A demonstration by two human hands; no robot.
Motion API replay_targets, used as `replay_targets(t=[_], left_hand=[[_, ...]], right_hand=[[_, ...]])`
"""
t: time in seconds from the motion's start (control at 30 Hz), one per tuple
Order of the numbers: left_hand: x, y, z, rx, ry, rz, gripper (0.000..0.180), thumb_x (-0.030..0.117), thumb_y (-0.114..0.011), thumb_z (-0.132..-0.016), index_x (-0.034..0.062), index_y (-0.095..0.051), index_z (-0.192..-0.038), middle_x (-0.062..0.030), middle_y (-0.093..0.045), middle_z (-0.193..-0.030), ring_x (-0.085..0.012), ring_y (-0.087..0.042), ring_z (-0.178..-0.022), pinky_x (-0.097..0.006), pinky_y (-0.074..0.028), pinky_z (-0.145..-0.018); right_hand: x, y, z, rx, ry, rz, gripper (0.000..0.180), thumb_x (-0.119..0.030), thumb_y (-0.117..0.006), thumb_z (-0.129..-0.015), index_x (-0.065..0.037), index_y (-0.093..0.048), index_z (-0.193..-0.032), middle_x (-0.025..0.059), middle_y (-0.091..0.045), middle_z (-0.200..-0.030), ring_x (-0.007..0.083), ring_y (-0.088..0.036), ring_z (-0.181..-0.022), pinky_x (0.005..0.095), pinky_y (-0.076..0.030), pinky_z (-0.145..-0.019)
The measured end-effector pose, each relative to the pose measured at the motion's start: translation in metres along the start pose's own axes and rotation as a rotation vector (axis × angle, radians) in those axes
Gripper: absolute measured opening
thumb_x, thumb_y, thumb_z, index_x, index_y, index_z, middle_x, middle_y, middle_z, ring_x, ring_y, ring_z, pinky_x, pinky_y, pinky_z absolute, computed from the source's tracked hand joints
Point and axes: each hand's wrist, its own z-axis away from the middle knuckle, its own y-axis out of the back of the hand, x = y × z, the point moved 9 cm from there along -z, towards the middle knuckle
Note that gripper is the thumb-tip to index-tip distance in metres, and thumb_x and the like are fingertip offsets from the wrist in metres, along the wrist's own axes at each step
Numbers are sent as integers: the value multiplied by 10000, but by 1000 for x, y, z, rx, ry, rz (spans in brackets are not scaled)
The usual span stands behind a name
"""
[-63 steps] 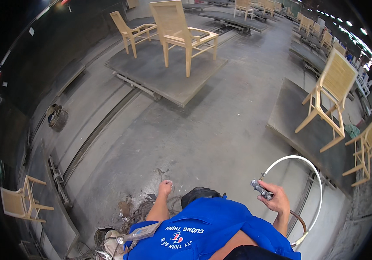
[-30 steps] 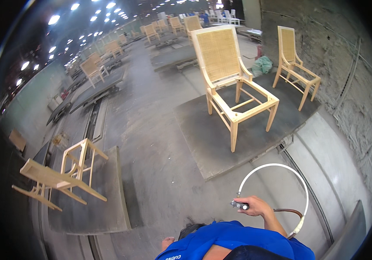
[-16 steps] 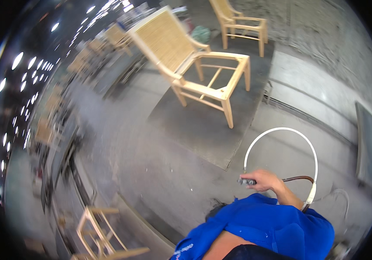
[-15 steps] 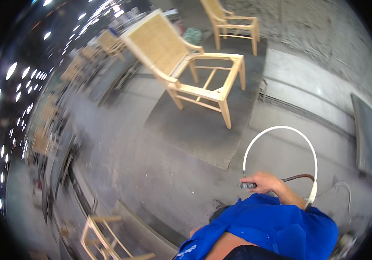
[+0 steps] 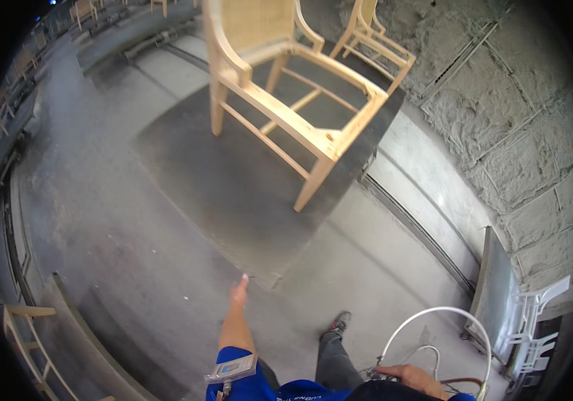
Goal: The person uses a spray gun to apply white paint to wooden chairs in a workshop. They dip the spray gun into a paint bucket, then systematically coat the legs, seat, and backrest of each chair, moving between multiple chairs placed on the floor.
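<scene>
Loosely extended left hand (image 5: 238, 293), right hand (image 5: 415, 377) curled around spray gun (image 5: 370, 374).

A rough grey wall (image 5: 500, 113), crossed by straight ridges, fills the upper right of the frame. Dull grey floor (image 5: 99, 220) spreads over the left and middle. One dark rail (image 5: 420, 232) runs aslant right of centre, and another rail (image 5: 14, 230) lies near the left edge. White chairs (image 5: 533, 327) show at the lower right, distant wooden chairs (image 5: 82, 11) at the upper left.
</scene>
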Motion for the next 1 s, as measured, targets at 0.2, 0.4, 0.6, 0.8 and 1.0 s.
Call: replay_targets(t=[0.2, 0.4, 0.6, 0.8, 1.0], left_hand=[[-5, -75, -2, 169, -136, 318, 1080, 759, -531, -926, 34, -178, -1644, -192, -235, -1692, -359, -236, -1554, -472, -190, -1256], [14, -100, 35, 214, -277, 507, 1057, 789, -475, -929, 55, -203, -1640, -155, -200, -1705, -360, -256, -1540, -483, -205, -1257], [-56, -185, 72, 302, -283, 538, 1048, 832, -345, -941, 86, -149, -1651, -176, -186, -1697, -366, -212, -1555, -508, -211, -1256], [-143, -410, 80, 239, -231, 589, 1223, 934, -438, -807, 87, -175, -1649, -137, -205, -1704, -314, -186, -1553, -495, -137, -1269], [-182, -677, 142, -196, 396, 297, 1238, 1022, -106, -753, 197, 14, -1667, -167, -290, -1675, -350, -281, -1539, -520, -159, -1252]], right_hand=[[93, 39, 36, 28, -128, -145, 558, -261, -672, -974, -143, -525, -1498, 177, -700, -1261, 343, -696, -1093, 446, -550, -922], [224, 58, 33, -57, -160, -347, 578, -261, -673, -951, -174, -527, -1503, 200, -691, -1248, 367, -695, -1107, 464, -541, -945], [272, 55, 41, -21, -193, -819, 623, -255, -718, -901, -151, -547, -1490, 212, -703, -1155, 390, -699, -1055, 455, -538, -924], [325, 69, 68, 276, -115, -642, 609, -3, -623, -893, -119, -525, -1483, 151, -703, -1038, 294, -682, -807, 408, -550, -709], [334, 44, 90, 343, -118, -712, 655, -28, -666, -880, -158, -520, -1505, 168, -693, -1072, 334, -688, -831, 434, -543, -731]])
